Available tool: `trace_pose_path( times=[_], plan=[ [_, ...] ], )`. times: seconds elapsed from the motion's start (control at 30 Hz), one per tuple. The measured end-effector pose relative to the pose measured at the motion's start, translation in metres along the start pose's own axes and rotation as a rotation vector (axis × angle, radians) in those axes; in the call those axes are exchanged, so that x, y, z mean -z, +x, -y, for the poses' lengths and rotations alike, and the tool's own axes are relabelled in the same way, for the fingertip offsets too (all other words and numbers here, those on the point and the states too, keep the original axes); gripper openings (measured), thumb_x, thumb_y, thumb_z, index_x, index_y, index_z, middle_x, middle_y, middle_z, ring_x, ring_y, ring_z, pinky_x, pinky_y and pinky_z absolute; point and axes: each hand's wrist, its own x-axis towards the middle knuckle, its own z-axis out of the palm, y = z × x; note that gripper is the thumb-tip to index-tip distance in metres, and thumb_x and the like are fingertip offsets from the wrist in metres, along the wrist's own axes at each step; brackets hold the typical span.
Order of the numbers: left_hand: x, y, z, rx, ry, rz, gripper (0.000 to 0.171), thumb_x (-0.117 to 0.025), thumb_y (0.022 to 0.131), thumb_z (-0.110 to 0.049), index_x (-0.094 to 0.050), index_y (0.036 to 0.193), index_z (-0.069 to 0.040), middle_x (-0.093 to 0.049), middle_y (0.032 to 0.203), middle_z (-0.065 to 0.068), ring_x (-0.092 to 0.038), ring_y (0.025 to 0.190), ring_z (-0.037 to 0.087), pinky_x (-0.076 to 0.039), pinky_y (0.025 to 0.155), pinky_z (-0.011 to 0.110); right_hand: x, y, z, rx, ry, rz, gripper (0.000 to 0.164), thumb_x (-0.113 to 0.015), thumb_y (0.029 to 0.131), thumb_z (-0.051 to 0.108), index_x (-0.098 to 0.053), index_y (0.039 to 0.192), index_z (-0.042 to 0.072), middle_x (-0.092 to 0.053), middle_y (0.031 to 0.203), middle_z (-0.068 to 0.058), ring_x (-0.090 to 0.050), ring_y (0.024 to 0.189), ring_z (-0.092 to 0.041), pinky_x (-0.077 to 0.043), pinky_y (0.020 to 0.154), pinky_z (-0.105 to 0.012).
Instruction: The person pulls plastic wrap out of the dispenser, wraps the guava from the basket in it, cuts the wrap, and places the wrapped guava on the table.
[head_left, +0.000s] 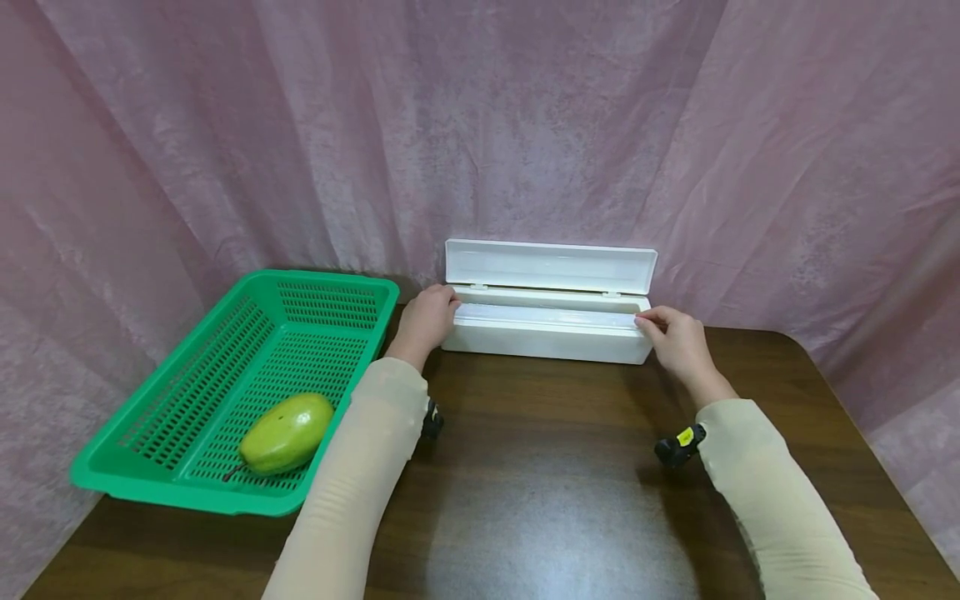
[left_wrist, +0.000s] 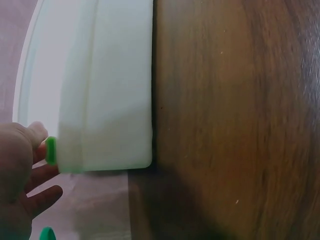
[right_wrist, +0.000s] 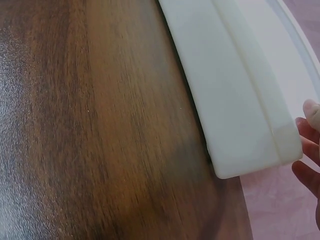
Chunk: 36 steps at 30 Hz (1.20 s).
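Two hands (head_left: 429, 318) (head_left: 678, 340), pinch-grip on pale strip (head_left: 543, 316) along white box (head_left: 543, 342) (green basket (head_left: 180, 495): one fruit (head_left: 288, 433))

not a word can be read from where i'm standing. i can make out 1 small yellow label (head_left: 686, 436) on the black wrist camera (head_left: 670, 453) by the person's right sleeve (head_left: 765, 483); any print on it is too tiny to read.
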Motion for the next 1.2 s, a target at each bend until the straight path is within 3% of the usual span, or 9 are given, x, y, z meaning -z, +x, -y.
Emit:
trace_pose_path(
  times=[0.27, 0.73, 0.9, 1.2],
  plan=[
    [0.008, 0.0, 0.006, -0.011, -0.015, 0.058, 0.021, -0.049, 0.099, -0.025, -0.062, 0.105, -0.01, -0.062, 0.106, 0.008, -0.06, 0.093, 0.024, -0.051, 0.08, 0.039, 0.001, 0.002, 0.002, 0.034, -0.019, -0.015, 0.025, -0.061, 0.093, 0.022, -0.071, 0.101, 0.001, -0.071, 0.093, -0.017, -0.058, 0.077, -0.023, -0.044, 0.062, -0.023],
    [0.019, -0.006, 0.018, -0.099, -0.062, 0.113, 0.02, -0.051, 0.098, -0.022, -0.064, 0.103, -0.009, -0.065, 0.1, 0.008, -0.058, 0.085, 0.022, -0.047, 0.079, 0.036, 0.003, 0.003, 0.008, 0.086, -0.052, -0.03, 0.019, -0.065, 0.09, 0.017, -0.072, 0.097, 0.0, -0.072, 0.088, -0.017, -0.058, 0.072, -0.021, -0.043, 0.059, -0.023],
    [0.022, -0.006, 0.017, -0.136, -0.04, 0.102, 0.019, -0.051, 0.098, -0.022, -0.065, 0.101, -0.009, -0.064, 0.1, 0.008, -0.058, 0.087, 0.023, -0.047, 0.081, 0.037, 0.004, 0.002, 0.008, 0.065, -0.051, -0.018, 0.019, -0.064, 0.09, 0.016, -0.072, 0.098, 0.0, -0.071, 0.087, -0.017, -0.055, 0.069, -0.021, -0.042, 0.056, -0.022],
    [0.026, -0.009, 0.011, -0.145, 0.007, 0.122, 0.019, -0.05, 0.099, -0.023, -0.064, 0.101, -0.011, -0.062, 0.1, 0.006, -0.057, 0.087, 0.022, -0.048, 0.078, 0.036, 0.008, -0.001, 0.007, 0.059, -0.05, -0.013, 0.02, -0.064, 0.091, 0.016, -0.071, 0.099, 0.0, -0.071, 0.085, -0.017, -0.054, 0.068, -0.02, -0.042, 0.055, -0.022]
  ],
)
